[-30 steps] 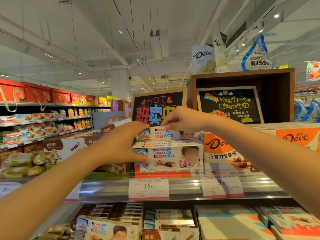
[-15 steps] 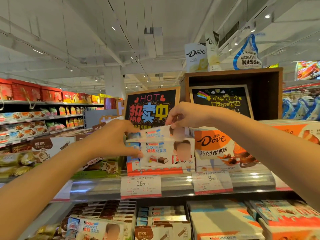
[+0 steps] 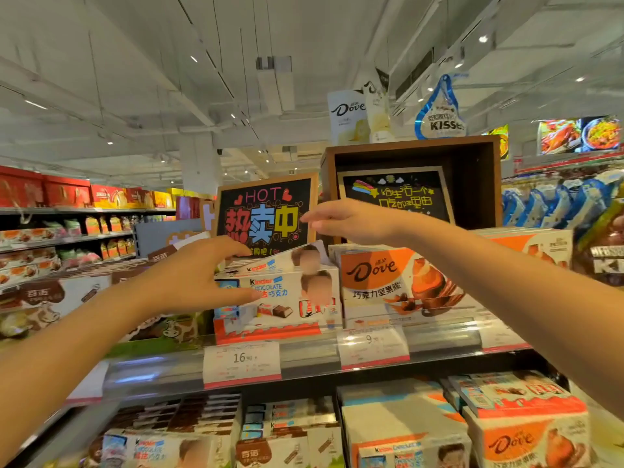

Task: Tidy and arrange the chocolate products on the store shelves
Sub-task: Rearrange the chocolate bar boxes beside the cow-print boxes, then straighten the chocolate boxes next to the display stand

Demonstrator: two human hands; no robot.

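Note:
On the upper shelf stands a white and orange Kinder Chocolate display box. A flat Kinder pack lies tilted on top of it, right end raised. My left hand spans the left end of both: fingers over the top pack, thumb on the box's front face. My right hand hovers above the pack's right end with loosely pinched fingers, holding nothing. Right of the Kinder box sits an orange Dove box.
A clear shelf rail carries price tags, 16 and 9. A HOT chalkboard sign and a wooden crate stand behind. More Kinder and Dove boxes fill the lower shelf. Brown cow-print boxes sit to the left.
My right hand has let go of the top Kinder pack's right end and lifted up and away. The pack now lies tilted. My left hand stays on the left end.

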